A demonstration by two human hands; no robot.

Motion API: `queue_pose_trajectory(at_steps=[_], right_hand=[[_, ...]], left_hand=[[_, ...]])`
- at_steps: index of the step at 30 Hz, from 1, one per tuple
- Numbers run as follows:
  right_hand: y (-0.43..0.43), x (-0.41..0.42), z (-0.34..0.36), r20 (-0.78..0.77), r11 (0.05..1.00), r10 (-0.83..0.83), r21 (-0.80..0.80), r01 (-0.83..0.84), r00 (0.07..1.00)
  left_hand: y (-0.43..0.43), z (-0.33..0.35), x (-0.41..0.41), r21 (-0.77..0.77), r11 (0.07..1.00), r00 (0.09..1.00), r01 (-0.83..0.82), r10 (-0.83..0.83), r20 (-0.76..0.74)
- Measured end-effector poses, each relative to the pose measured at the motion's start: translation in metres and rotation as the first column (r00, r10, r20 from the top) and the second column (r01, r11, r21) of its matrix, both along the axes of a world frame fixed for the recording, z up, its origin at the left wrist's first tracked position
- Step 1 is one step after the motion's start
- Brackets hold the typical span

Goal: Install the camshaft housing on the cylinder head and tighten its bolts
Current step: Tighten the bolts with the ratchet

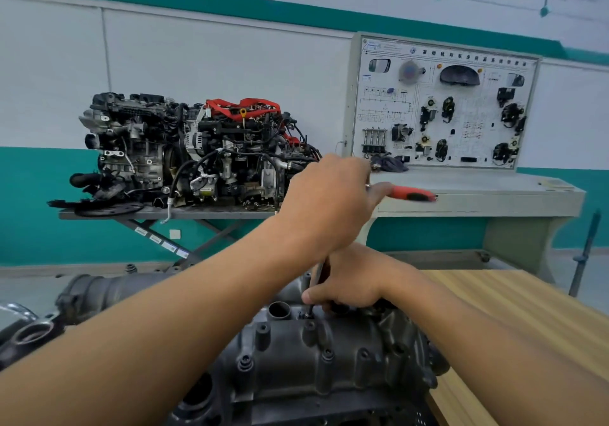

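Display engine [197, 155] beside wiring board [445, 103]

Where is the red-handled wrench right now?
The red-handled wrench is right of centre in the head view, gripped by the left hand, its handle pointing right; below, the right hand holds its shaft over the camshaft housing.

A wooden table [514, 320] filled the view from 3 to 5 o'clock, with the dark camshaft housing [329, 369] at its 9 o'clock edge. At 10 o'clock a grey stand [164, 215] carried two engines [197, 152]. At 2 o'clock a grey console [478, 191] bore a display board [445, 103] and a rag [389, 163].
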State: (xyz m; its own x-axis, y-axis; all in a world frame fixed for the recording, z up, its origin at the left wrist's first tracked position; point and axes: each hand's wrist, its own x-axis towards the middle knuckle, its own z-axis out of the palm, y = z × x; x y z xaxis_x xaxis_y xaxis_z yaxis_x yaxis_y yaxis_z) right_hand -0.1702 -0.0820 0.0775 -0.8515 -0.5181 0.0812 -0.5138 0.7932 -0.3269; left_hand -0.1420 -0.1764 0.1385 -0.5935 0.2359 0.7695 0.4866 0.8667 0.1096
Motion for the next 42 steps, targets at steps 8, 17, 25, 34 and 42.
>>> queue_pose_trajectory(at_steps=[8, 17, 25, 34, 42], right_hand=[[0.001, 0.007, 0.002, -0.08, 0.996, 0.042, -0.081, -0.049, 0.996], [0.002, 0.01, 0.004, -0.249, 0.756, 0.102, -0.61, -0.237, 0.963], [0.003, 0.014, 0.002, -0.276, 0.742, 0.062, -0.63, -0.229, 0.959], [0.001, 0.01, 0.004, -0.25, 0.799, 0.068, -0.566, -0.203, 0.966], [0.002, 0.008, 0.001, -0.18, 0.794, 0.068, -0.586, -0.162, 0.981]], left_hand=[[-0.003, 0.003, -0.006, 0.655, 0.726, 0.827, 0.21, -0.49, 0.278], [-0.033, 0.006, -0.012, 0.604, 0.762, 0.823, 0.234, -0.486, 0.295], [-0.015, 0.012, 0.002, -0.014, 0.967, 0.961, -0.256, 0.256, 0.101], [-0.039, 0.02, -0.014, 0.371, 0.877, 0.815, 0.305, -0.442, 0.374], [-0.041, 0.019, -0.023, 0.452, 0.778, 0.698, 0.437, -0.61, 0.375]])
